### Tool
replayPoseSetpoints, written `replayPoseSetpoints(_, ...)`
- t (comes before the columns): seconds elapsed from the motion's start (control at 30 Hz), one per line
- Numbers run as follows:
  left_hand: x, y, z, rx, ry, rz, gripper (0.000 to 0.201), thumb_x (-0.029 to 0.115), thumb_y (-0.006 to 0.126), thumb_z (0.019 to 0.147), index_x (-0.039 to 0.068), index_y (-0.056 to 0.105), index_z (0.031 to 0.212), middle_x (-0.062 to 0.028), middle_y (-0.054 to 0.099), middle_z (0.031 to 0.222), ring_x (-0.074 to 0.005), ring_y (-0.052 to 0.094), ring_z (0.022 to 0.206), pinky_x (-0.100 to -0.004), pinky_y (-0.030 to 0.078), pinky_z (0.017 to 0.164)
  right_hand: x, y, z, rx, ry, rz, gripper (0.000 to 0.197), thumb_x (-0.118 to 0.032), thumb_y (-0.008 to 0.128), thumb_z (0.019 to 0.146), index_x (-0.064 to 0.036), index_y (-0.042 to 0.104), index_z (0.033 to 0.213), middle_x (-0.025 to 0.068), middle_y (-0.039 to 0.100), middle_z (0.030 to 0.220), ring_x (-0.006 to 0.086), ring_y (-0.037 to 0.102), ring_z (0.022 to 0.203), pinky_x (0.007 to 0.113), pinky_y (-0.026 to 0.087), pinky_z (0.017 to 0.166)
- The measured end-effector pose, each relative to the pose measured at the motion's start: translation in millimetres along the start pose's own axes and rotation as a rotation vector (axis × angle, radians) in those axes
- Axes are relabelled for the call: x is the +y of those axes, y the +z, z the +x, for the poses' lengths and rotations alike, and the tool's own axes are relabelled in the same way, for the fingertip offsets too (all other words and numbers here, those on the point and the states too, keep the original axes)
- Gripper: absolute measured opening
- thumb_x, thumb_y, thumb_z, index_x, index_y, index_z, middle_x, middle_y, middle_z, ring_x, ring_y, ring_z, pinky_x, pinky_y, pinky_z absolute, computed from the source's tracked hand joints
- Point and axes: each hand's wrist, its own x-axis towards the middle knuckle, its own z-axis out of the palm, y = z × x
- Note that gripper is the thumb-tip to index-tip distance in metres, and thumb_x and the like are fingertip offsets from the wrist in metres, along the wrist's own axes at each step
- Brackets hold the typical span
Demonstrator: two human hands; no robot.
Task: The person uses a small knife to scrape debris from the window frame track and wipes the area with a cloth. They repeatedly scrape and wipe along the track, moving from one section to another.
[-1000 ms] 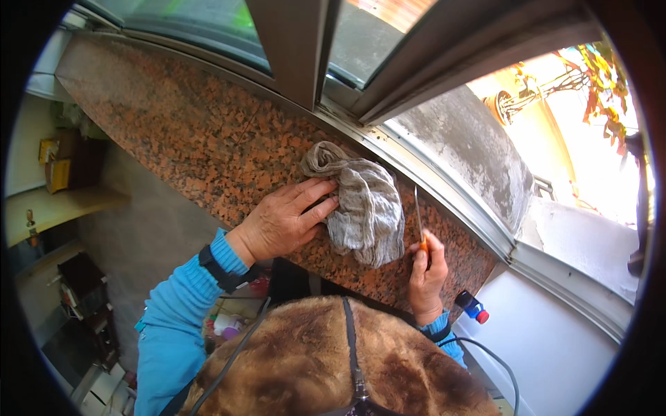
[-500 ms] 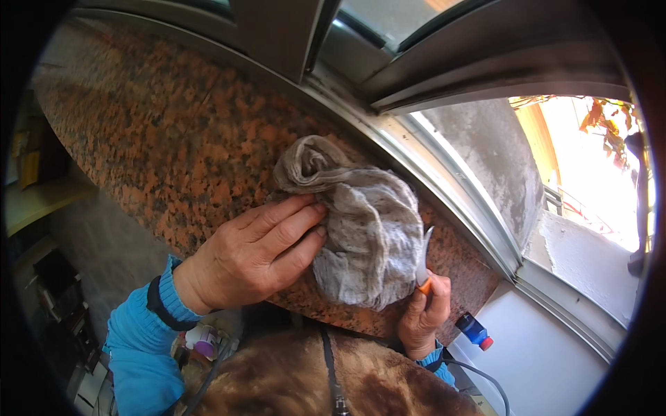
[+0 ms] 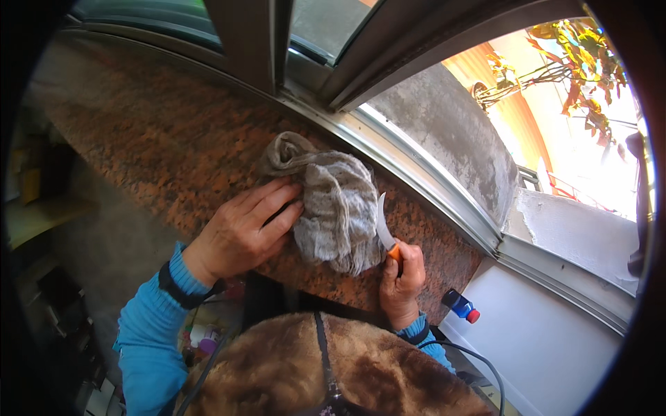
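A crumpled grey-white cloth (image 3: 338,211) lies bunched on the speckled reddish-brown stone sill, with one end curled into a loop at the far left. My left hand (image 3: 243,225) rests against the cloth's left side, its fingers stretched out and partly spread, fingertips touching the fabric; the thumb is hidden. To the right of the cloth, my right hand (image 3: 404,281) is closed around the orange handle of a small knife with a curved blade (image 3: 383,223). The blade points away from me and stands close beside the cloth's right edge. Whether it touches the fabric I cannot tell.
A metal window track (image 3: 430,166) runs along the sill's far side, with an open window beyond it. A small blue bottle with a red cap (image 3: 460,306) lies near the white surface (image 3: 534,333) at right. A dark cable (image 3: 479,357) curves beside my right sleeve.
The whole view has shifted, so the cloth and both hands appear farther left and higher. The knife blade shows more fully, beside the cloth's edge. Both hands stay in their places about the cloth.
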Motion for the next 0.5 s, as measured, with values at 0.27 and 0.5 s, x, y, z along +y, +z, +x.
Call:
replayPoseSetpoints(0.27, -1.4, -2.8, -5.8, 0.057, 0.015, 0.033, 0.051, 0.015, 0.085, 0.074, 0.004, 0.069, 0.121, -0.0133, 0.066, 0.126, -0.033, 0.067, 0.116, -0.044, 0.059, 0.097, -1.8, 0.5, 0.7, 0.003, -0.016, 0.027, 0.021, -0.009, 0.066, 0.099, -0.0018, 0.066, 0.118, 0.0166, 0.066, 0.098, 0.0354, 0.065, 0.087, 0.043, 0.052, 0.079)
replayPoseSetpoints(0.5, -2.8, -2.9, -3.3, 0.091, 0.028, 0.013, 0.072, 0.013, 0.085, 0.067, 0.008, 0.068, 0.137, -0.0092, 0.063, 0.109, -0.0296, 0.065, 0.095, -0.0423, 0.059, 0.084, 0.3, 0.8, -1.1, -0.021, 0.035, 0.022, 0.021, -0.007, 0.066, 0.096, -0.0012, 0.066, 0.117, 0.0179, 0.066, 0.095, 0.0373, 0.065, 0.084, 0.045, 0.052, 0.076)
